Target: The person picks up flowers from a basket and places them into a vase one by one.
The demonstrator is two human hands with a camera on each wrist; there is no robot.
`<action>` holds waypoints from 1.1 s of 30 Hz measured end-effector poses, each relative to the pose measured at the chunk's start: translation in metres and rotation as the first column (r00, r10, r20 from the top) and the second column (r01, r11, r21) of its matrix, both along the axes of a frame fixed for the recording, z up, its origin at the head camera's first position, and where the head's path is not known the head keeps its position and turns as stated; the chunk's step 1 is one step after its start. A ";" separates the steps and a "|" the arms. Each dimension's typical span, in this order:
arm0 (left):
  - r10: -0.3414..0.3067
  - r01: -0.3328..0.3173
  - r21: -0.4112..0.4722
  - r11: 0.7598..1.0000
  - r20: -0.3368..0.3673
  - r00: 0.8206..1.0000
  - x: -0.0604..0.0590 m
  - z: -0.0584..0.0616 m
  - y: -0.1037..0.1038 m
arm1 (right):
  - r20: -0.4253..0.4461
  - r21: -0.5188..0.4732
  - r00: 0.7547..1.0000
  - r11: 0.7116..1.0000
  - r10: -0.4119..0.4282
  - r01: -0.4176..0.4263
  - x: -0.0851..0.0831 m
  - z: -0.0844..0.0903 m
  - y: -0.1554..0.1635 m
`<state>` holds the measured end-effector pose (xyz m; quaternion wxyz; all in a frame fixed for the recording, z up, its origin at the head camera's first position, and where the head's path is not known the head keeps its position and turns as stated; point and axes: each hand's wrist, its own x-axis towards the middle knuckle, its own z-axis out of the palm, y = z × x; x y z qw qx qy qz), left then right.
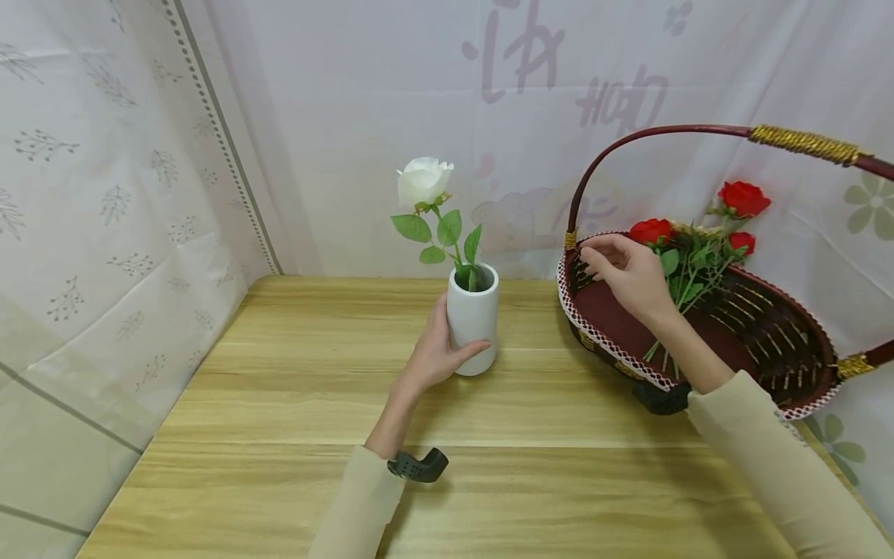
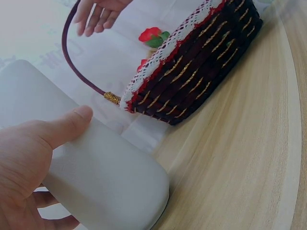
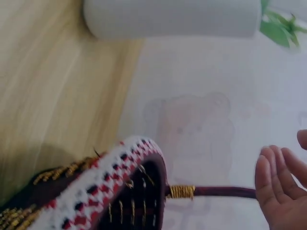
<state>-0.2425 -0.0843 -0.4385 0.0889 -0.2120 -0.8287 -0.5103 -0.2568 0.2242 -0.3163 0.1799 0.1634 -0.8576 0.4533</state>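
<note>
A white cylindrical vase (image 1: 473,317) stands on the wooden table (image 1: 279,404) and holds a white rose (image 1: 423,181) with green leaves. My left hand (image 1: 438,351) grips the vase from its left side, thumb across the front (image 2: 72,122). The vase body (image 2: 100,172) fills the left wrist view. My right hand (image 1: 625,268) hovers over the dark woven basket (image 1: 768,341), fingers loosely bent and holding nothing, close to several red roses (image 1: 698,241) lying in it. In the right wrist view its fingertips (image 3: 278,177) sit beside the basket handle (image 3: 225,192).
The basket has a tall arched handle (image 1: 698,132) with gold wrapping and a white lace rim (image 1: 615,349). Printed white curtains (image 1: 105,194) close in the table at the left and back. Bare wood (image 1: 531,481) lies in front of vase and basket.
</note>
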 end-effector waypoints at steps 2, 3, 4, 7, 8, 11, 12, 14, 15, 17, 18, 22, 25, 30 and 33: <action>-0.002 0.002 0.002 1.000 -0.002 1.000 0.000 0.000 0.000 | 0.014 -0.007 1.000 1.000 -0.008 0.008 -0.002 0.002 0.008; -0.003 0.003 0.002 1.000 -0.003 1.000 0.000 0.000 0.000 | 0.017 -0.008 1.000 1.000 -0.016 0.016 -0.002 0.003 0.011; -0.004 0.004 0.002 1.000 -0.003 1.000 0.000 0.001 0.001 | 0.022 -0.004 0.999 1.000 -0.025 0.025 -0.003 0.003 0.014; -0.007 0.007 0.006 1.000 -0.005 1.000 -0.001 0.001 0.001 | 0.040 0.005 0.997 0.998 -0.060 0.060 -0.004 0.004 0.023; -0.007 0.007 0.006 1.000 -0.006 1.000 -0.001 0.001 0.001 | 0.051 0.006 0.996 0.998 -0.071 0.070 -0.005 0.003 0.026; -0.008 0.008 0.008 1.000 -0.003 1.000 -0.001 0.001 0.002 | 0.085 -0.005 0.993 0.997 -0.081 0.081 -0.007 0.001 0.035; -0.007 0.007 0.007 1.000 0.000 1.000 -0.001 0.001 0.002 | 0.095 -0.009 0.992 0.996 -0.082 0.083 -0.007 0.000 0.038; -0.006 0.006 0.006 1.000 0.002 1.000 -0.001 0.000 0.002 | 0.108 -0.019 0.991 0.996 -0.083 0.085 -0.008 -0.001 0.043; -0.006 0.006 0.006 1.000 0.003 1.000 -0.001 0.000 0.002 | 0.112 -0.025 0.990 0.996 -0.084 0.088 -0.009 -0.002 0.046; -0.003 0.003 0.006 1.000 0.006 1.000 0.000 0.000 0.001 | 0.116 -0.034 0.989 0.995 -0.087 0.092 -0.009 -0.003 0.050; -0.002 0.002 0.006 1.000 0.007 1.000 0.000 0.000 0.001 | 0.118 -0.038 0.989 0.995 -0.089 0.094 -0.010 -0.003 0.052; 0.002 -0.002 0.007 1.000 0.012 1.000 0.000 0.000 0.001 | 0.125 -0.042 0.986 0.993 -0.107 0.113 -0.010 -0.003 0.062; 0.004 -0.004 0.004 1.000 0.012 1.000 0.000 0.000 0.001 | 0.132 -0.041 0.983 0.991 -0.125 0.131 -0.011 -0.004 0.068; 0.010 -0.010 0.002 1.000 0.005 1.000 0.001 0.000 0.001 | 0.153 -0.042 0.976 0.986 -0.151 0.160 -0.015 -0.004 0.078; 0.008 -0.008 0.003 1.000 0.005 1.000 0.001 0.000 0.000 | 0.167 -0.053 0.973 0.984 -0.162 0.173 -0.018 -0.005 0.085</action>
